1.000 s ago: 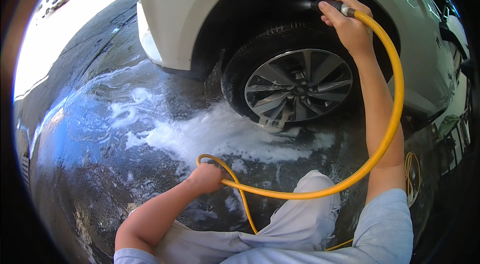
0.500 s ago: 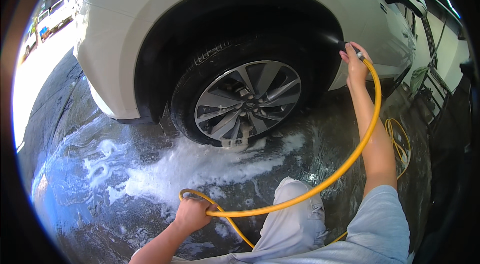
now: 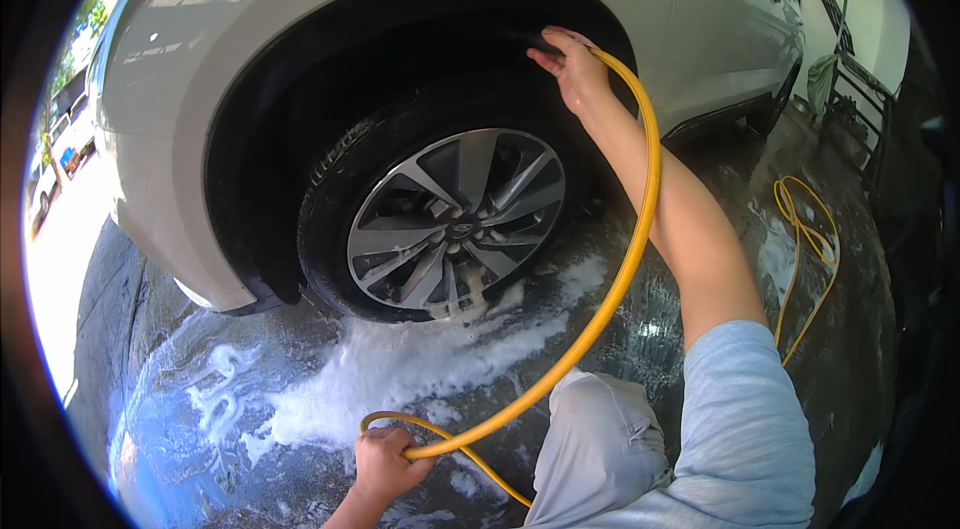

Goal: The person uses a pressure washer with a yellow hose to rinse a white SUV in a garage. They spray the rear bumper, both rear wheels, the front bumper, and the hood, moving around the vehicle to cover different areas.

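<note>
My left hand [image 3: 391, 464], low in the view, is closed round a yellow hose [image 3: 590, 334]. From there the hose arcs up to my right hand [image 3: 577, 69], raised at the right side of the dark wheel arch [image 3: 420, 39]. That hand grips the hose end; the dark nozzle is mostly hidden against the black arch lining. Below it stands the car's wheel, a black tyre [image 3: 322, 239] round a grey and black spoked rim [image 3: 460, 219]. The white car's fender [image 3: 190, 109] curves over both.
White foam [image 3: 370, 369] spreads over the wet dark floor below the wheel. A thin yellow hose loop [image 3: 800, 229] lies on the floor at right. Beyond it, a green cloth [image 3: 822, 84] hangs by a dark metal frame [image 3: 865, 99]. My bent knee [image 3: 600, 429] is in front.
My right hand has moved left and up, from the arch's right edge to inside the opening, carrying the hose end. The view has shifted; my left hand keeps its hold lower down.
</note>
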Demonstrator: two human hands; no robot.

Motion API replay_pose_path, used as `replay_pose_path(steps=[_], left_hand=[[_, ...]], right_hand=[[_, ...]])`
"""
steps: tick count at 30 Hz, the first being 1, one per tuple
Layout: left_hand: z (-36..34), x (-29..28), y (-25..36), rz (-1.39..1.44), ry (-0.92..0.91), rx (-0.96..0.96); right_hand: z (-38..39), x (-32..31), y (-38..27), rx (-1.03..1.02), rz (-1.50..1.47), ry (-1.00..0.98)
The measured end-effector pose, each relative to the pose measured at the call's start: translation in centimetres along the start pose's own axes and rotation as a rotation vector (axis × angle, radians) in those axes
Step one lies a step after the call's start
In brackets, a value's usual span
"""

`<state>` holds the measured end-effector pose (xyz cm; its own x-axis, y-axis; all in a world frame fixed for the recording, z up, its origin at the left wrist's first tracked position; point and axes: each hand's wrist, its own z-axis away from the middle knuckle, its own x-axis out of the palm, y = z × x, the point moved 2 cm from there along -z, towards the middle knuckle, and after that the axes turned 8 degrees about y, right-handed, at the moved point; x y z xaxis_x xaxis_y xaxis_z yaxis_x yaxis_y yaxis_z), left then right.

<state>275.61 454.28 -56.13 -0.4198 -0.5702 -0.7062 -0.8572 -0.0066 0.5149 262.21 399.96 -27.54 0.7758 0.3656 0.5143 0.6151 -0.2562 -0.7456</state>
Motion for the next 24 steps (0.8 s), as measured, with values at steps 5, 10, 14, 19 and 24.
replay_pose_path(steps=[5, 10, 14, 19, 24], left_hand=[[-1.6, -0.3, 2.8, 0.098, 0.03, 0.147], [-2.7, 0.4, 2.5, -0.028, 0.071, 0.157], [-6.0, -0.4, 1.0, -0.112, 0.236, 0.075], [-16.2, -3.5, -0.2, -0.133, 0.442, -0.126], [-28.4, -5.0, 3.2, -0.607, 0.487, 0.417]], right_hand=[[-1.9, -0.1, 1.4, 0.045, -0.172, -0.05], [-2.0, 1.7, 1.4, 0.008, -0.139, -0.244], [-2.4, 0.0, 0.6, -0.048, -0.088, -0.12], [-3.1, -6.7, -0.6, -0.006, 0.003, 0.024], [-3.2, -10.8, 0.3, 0.039, -0.17, 0.084]])
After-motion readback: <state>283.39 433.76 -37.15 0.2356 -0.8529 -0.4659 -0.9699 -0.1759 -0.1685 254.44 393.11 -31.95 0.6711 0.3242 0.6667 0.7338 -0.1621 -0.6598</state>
